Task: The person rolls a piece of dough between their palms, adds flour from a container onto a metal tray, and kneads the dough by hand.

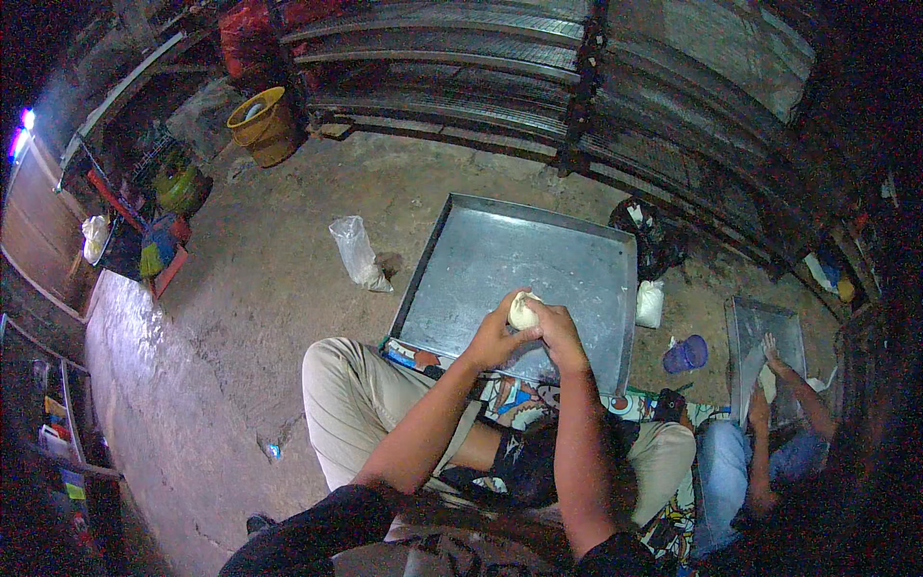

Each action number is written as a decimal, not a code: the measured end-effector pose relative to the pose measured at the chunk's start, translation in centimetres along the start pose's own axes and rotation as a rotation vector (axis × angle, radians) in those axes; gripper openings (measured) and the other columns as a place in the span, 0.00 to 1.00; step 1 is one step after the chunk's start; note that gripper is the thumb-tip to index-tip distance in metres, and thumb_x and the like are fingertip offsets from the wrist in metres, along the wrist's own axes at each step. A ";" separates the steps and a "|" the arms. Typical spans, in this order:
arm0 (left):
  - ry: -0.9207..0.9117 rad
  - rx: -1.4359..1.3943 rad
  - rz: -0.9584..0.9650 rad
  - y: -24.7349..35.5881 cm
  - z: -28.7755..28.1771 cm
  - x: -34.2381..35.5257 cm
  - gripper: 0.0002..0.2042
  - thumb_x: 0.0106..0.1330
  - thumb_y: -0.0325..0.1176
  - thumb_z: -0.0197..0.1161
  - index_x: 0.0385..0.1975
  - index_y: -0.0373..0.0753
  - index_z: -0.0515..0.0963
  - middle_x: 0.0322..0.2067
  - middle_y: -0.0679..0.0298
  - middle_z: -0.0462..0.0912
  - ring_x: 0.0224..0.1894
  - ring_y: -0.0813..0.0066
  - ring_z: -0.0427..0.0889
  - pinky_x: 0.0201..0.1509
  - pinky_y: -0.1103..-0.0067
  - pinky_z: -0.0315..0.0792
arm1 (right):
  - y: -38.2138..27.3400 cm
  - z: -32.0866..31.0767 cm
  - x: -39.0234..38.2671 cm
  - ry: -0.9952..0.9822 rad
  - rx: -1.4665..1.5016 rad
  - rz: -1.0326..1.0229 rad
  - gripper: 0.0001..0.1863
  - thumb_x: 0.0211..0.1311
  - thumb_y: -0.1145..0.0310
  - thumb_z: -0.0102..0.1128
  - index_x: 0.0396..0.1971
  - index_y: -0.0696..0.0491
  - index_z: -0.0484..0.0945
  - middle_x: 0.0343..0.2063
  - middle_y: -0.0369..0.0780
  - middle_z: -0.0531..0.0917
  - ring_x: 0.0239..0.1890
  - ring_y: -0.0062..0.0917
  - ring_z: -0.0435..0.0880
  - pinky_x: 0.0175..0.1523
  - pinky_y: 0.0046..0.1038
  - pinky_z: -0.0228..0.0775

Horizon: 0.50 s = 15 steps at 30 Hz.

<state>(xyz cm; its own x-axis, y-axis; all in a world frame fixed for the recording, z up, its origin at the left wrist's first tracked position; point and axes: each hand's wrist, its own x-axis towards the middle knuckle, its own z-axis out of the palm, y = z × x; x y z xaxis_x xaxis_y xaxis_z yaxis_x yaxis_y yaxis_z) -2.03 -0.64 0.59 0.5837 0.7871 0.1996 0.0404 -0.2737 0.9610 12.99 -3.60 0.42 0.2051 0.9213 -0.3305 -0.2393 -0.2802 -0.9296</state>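
Note:
A round lump of pale dough [522, 312] is held between my two hands, over the near part of a large square metal tray [538, 240]. My left hand [495, 337] curls round its left side. From the right, my right hand [558, 335] closes on it, with the fingers partly hidden. Whitish smears mark the tray's surface, which lies in front of my crossed legs.
To the right, another person's hands [767, 361] press dough on a smaller metal tray [781, 322]. A purple cup [685, 354], a bag of white stuff [650, 304] and a black plastic bag [654, 245] lie between. Left are a clear plastic bag [358, 250] and a yellow bucket [264, 130].

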 end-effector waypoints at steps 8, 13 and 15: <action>0.428 -0.509 -0.288 -0.6 -0.7 0.7 0.18 0.71 0.44 0.55 0.41 0.31 0.78 0.33 0.58 0.83 0.33 0.74 0.81 0.37 0.78 0.76 | -0.5 3.9 -1.3 -0.174 -0.097 -0.074 0.22 0.67 0.50 0.55 0.44 0.55 0.78 0.33 0.36 0.83 0.31 0.18 0.81 0.38 0.20 0.71; 0.436 -0.676 -0.377 -0.6 -1.0 0.6 0.20 0.71 0.48 0.54 0.37 0.32 0.78 0.33 0.58 0.83 0.33 0.72 0.81 0.37 0.76 0.74 | 0.2 3.8 -0.5 -0.062 -0.295 -0.223 0.21 0.60 0.54 0.65 0.37 0.59 0.81 0.28 0.35 0.83 0.26 0.16 0.78 0.31 0.22 0.69; 0.440 -0.662 -0.369 -0.4 -0.9 0.8 0.21 0.71 0.49 0.53 0.37 0.33 0.78 0.32 0.59 0.82 0.33 0.72 0.81 0.37 0.76 0.73 | 0.5 3.9 -0.4 0.039 -0.377 -0.353 0.20 0.60 0.55 0.65 0.34 0.61 0.81 0.25 0.36 0.83 0.25 0.16 0.78 0.30 0.23 0.70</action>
<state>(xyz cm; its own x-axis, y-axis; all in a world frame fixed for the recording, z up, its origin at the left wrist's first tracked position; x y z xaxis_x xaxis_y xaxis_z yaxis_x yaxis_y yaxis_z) -2.30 0.58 0.52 0.2552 0.9413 -0.2211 -0.3936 0.3100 0.8654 9.10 -3.08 0.68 0.2487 0.9685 0.0152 0.2085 -0.0382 -0.9773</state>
